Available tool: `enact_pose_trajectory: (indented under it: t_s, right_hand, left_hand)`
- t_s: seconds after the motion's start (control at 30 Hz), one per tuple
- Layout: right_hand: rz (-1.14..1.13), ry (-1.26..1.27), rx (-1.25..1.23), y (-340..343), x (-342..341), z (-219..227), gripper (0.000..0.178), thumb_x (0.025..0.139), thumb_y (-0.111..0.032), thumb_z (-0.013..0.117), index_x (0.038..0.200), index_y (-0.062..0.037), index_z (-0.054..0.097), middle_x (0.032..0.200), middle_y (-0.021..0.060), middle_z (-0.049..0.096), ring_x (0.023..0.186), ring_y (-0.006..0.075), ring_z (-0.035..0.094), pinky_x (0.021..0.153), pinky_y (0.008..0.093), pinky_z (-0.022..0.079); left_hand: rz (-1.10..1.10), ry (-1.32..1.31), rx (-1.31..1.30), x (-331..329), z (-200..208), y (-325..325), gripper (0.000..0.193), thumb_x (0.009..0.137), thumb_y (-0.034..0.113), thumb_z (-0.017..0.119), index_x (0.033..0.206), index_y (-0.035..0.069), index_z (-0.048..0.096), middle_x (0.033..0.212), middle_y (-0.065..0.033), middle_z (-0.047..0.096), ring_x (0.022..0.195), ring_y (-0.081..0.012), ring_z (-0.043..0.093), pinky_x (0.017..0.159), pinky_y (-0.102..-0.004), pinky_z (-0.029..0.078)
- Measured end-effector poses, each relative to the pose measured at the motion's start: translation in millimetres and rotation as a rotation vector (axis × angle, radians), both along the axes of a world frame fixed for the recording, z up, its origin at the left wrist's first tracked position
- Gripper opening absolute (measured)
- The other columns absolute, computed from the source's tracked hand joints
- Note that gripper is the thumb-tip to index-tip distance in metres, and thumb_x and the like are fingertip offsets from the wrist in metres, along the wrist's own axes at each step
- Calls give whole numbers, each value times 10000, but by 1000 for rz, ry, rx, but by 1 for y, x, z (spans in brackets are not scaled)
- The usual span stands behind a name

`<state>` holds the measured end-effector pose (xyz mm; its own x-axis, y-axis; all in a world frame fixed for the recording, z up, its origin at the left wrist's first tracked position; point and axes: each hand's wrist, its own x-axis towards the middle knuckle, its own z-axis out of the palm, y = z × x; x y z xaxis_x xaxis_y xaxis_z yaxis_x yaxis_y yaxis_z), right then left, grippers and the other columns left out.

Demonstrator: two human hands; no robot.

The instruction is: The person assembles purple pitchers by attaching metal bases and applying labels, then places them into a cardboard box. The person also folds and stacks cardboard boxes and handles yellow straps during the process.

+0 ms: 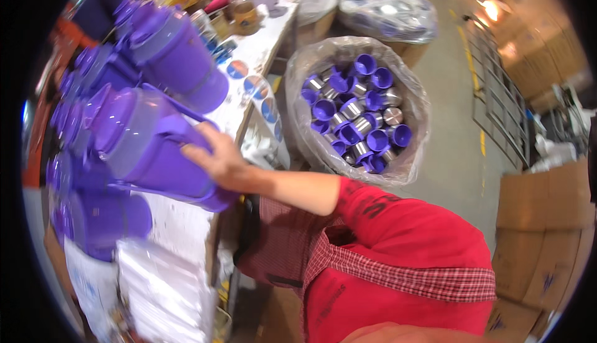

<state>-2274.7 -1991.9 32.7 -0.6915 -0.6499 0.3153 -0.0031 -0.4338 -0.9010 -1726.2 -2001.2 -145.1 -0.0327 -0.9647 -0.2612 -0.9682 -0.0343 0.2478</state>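
My right hand (221, 159) grips a large purple water jug (155, 141) by its side, near the handle. The jug lies tilted over the white table, its lid end toward the far left. Beyond it rests another purple jug (177, 63) with a cloudy collar below its lid. More purple jugs (102, 218) crowd the table's left side, partly hidden behind the held one. Of my left arm only a strip of skin shows at the lower edge, and that hand is out of sight.
Beside the white table (177, 225) stands a plastic-lined container (420, 138) of purple-and-steel cups (348, 125). Clear plastic packets (165, 293) are stacked at the near left. A jar (244, 13) stands at the table's far end. Cardboard boxes (538, 237) and a metal rack (497, 91) are at the right.
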Motion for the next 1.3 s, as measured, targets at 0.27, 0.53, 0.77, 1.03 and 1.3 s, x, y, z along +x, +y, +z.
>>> enact_pose_trajectory:
  t_s: [0.27,0.53,0.77,1.03,1.3]
  right_hand:
    - [606,-361,71,115,18,16,305,972,-360,579,928,-58,582,663,-55,449,545,33,401,467,199,343]
    - [871,-240,372,115,20,-66,351,987,-373,530,959,-42,641,698,1,540,575,67,481,509,224,401]
    - [-71,-100,593,120,-170,-180,162,861,-94,688,1009,-37,652,952,32,641,927,129,606,813,252,472]
    - [239,377,578,101,-228,-280,205,749,-40,755,920,-85,652,1348,125,517,1308,236,431,1081,337,313]
    - [268,320,438,100,-192,-243,354,702,60,764,962,-55,554,1009,2,567,943,103,535,850,232,423]
  left_hand:
    - [277,608,-259,-30,109,35,399,993,329,516,1214,20,635,1097,-152,674,998,-263,629,854,-347,493]
    - [-85,1547,205,-277,141,-17,660,943,538,508,1420,89,423,1330,-150,531,1211,-274,528,1043,-399,426]
    - [-90,1607,444,-325,74,-85,577,956,458,541,1314,6,525,1220,-141,596,1088,-225,587,960,-337,471]
    - [403,1515,366,-288,104,-77,638,927,527,549,1271,-10,550,1144,-190,632,1001,-281,646,854,-360,560]
    - [384,1368,361,-293,83,-90,675,928,571,522,1270,-11,541,1144,-164,622,1028,-246,620,847,-337,532]
